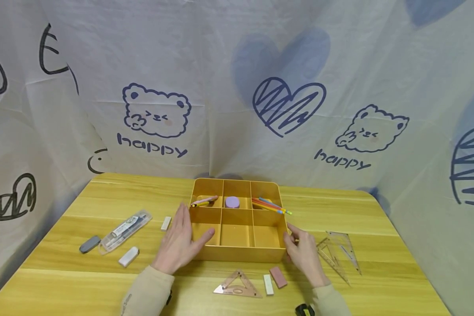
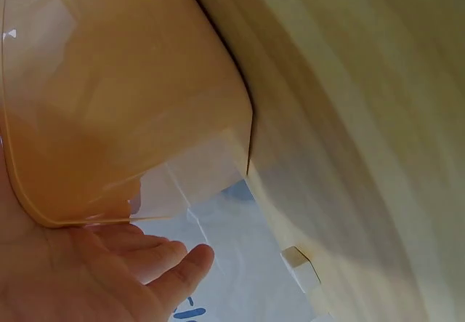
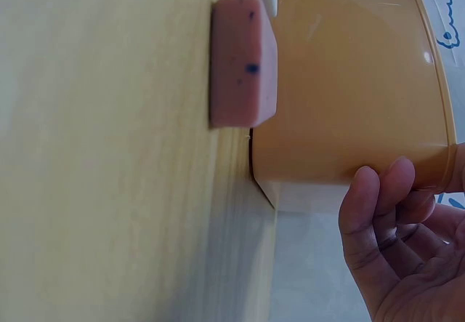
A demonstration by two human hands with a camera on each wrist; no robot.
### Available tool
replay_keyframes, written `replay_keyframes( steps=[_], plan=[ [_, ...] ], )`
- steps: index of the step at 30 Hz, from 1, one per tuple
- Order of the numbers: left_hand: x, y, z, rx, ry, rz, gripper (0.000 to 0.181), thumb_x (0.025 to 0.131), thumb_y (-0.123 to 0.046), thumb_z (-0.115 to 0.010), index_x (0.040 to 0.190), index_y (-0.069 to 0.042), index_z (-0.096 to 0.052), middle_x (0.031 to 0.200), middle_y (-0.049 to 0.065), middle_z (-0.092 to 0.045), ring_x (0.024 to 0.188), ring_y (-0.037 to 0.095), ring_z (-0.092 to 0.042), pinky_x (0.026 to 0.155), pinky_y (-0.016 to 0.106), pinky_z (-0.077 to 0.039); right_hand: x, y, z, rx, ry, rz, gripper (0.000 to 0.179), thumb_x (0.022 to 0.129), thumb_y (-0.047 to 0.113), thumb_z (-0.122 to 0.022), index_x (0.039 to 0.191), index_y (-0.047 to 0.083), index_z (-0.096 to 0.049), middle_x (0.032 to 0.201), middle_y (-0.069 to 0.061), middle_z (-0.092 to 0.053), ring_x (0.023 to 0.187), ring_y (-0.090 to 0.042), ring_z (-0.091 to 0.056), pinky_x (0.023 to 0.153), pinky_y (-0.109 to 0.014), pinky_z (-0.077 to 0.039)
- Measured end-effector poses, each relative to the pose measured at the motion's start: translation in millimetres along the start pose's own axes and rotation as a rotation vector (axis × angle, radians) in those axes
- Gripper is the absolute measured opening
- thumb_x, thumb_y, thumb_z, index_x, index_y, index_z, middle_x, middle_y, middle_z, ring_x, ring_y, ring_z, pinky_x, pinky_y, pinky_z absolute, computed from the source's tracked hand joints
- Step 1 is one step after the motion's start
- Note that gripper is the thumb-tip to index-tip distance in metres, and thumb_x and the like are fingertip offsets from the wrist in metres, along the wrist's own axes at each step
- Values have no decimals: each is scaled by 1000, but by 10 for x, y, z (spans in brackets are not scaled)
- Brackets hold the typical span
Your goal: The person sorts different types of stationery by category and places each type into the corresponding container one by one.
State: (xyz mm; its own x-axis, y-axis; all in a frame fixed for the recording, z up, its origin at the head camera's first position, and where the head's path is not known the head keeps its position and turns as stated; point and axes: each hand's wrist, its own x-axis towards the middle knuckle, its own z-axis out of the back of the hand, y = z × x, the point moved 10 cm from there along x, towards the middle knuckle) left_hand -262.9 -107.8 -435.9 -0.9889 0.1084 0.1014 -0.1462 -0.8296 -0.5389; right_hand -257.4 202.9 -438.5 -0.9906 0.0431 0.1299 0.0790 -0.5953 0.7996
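A yellow-orange desk organizer (image 1: pixel 237 253) with two rows of compartments stands on the table between both hands. My left hand (image 1: pixel 177 245) lies with straight fingers along its left wall, the thumb reaching over the front left compartment. In the left wrist view the palm meets the organizer's rim (image 2: pixel 51 224). At the front right corner, my right hand (image 1: pixel 302 250) pinches the wall, thumb at the rim and curled fingers (image 3: pixel 361 198) outside. The back compartments hold pens (image 1: pixel 204 202), a round purple item (image 1: pixel 232 202) and several colored pencils (image 1: pixel 266 205) leaning over the right edge.
In front lie a set square (image 1: pixel 238 285), a white eraser (image 1: pixel 268 285) and a pink eraser (image 1: pixel 278 277). More set squares (image 1: pixel 339 252) are at right. On the left are a clear case (image 1: pixel 125 231), a grey eraser (image 1: pixel 89 244) and white erasers (image 1: pixel 128 256).
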Motion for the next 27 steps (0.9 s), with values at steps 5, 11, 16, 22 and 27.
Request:
replay_keyframes(
  steps=[5,11,16,22,27],
  plan=[
    [10,9,-21,7,34,11,108,96,-66,-50,157,10,-2,167,28,1,156,44,-11,126,58,-18,-2,7,-1,-8,0,4,42,99,3,-54,138,-10,-55,57,-2,-53,35,-7,-48,34,-17,-30],
    [17,20,-33,-1,53,16,108,97,-66,-49,157,9,-1,167,29,-1,156,44,-11,126,57,-17,-3,13,2,-1,-1,-2,42,98,3,-54,138,-10,-54,58,-3,-53,35,-8,-49,34,-17,-30],
    [21,34,-51,-22,69,23,107,97,-63,-50,158,8,2,168,28,0,156,43,-10,127,56,-17,-6,5,-1,2,2,-17,42,99,4,-54,139,-9,-54,59,-3,-54,36,-14,-52,35,-18,-31],
    [22,39,-50,-41,59,22,104,98,-59,-52,158,8,0,168,27,-1,156,44,-12,126,57,-18,-2,0,-16,-13,45,-2,43,104,18,-54,139,-7,-55,58,-5,-54,39,-11,-49,38,-20,-35],
    [24,44,-53,-49,68,25,104,98,-59,-52,158,8,1,168,27,-1,156,43,-12,127,56,-18,3,-41,70,-97,53,2,47,110,31,-40,118,-6,-69,67,-16,-64,57,-17,-58,54,-28,-48]
  ],
)
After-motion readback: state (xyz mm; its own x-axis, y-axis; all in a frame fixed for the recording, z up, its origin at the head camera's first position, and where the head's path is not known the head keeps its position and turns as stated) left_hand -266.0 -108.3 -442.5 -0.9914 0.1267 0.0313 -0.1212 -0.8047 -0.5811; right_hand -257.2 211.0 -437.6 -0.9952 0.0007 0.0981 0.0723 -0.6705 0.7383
